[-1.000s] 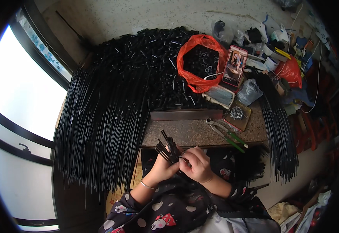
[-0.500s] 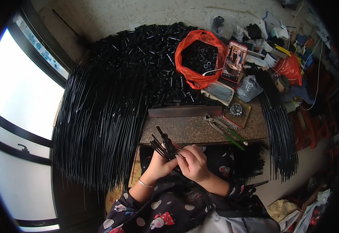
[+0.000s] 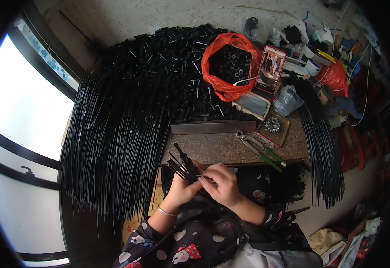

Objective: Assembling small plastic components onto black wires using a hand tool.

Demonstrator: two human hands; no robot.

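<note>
My left hand [image 3: 182, 191] is closed round several thin black rods [image 3: 175, 167] and a thicker black piece with a knobbly middle [image 3: 186, 161], all tilted up to the left over my lap. Close against it, my right hand [image 3: 224, 184] pinches a thin, pale, wire-like strand [image 3: 200, 174] beside the black piece. My fingers hide the strand's far end. Beyond both hands is the front edge of a speckled stone table [image 3: 195, 149], with green-handled pliers [image 3: 261, 152] lying on its right part.
Long black rods [image 3: 114, 147] hang off the table's left side, and more [image 3: 322, 156] off the right. Small black parts [image 3: 159, 56] are heaped behind a dark metal bar [image 3: 213, 127]. A red bag [image 3: 208, 80], a phone [image 3: 271, 69] and a tray of metal bits [image 3: 285, 134] stand right.
The held black piece and rods have shifted slightly left and tilted further that way. My right hand stays pinched beside them. The whole view has moved very slightly.
</note>
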